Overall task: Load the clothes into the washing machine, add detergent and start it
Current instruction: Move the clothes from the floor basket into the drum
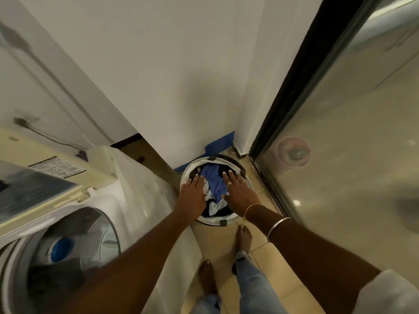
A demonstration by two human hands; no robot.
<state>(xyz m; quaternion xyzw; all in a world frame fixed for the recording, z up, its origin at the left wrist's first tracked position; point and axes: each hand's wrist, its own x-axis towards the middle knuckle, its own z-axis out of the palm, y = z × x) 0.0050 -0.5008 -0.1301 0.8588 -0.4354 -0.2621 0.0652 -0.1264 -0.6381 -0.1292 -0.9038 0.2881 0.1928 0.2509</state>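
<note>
- Bare feet (243, 236) on the tiled floor, jeans above them.
- Washer (108, 205) at the left, lid up and drum open; dark cloth lies inside, too blurred to name.
- Both arms stretch forward, with a bangle (277, 228) on the right forearm.
- Left hand (192, 189): grip wide, fingers straight and flat over the basket's left edge, holding nothing.
- Right hand (238, 191): grip wide too, fingers spread over the right side.
- Whether the palms touch the cloth, I cannot tell.
- Clothes (215, 180), blue, white and dark, sit piled in the basket (195, 163) between the hands.
- The basket stands in the corner by the wall (181, 64), with a glass door (340, 155) at the right.
</note>
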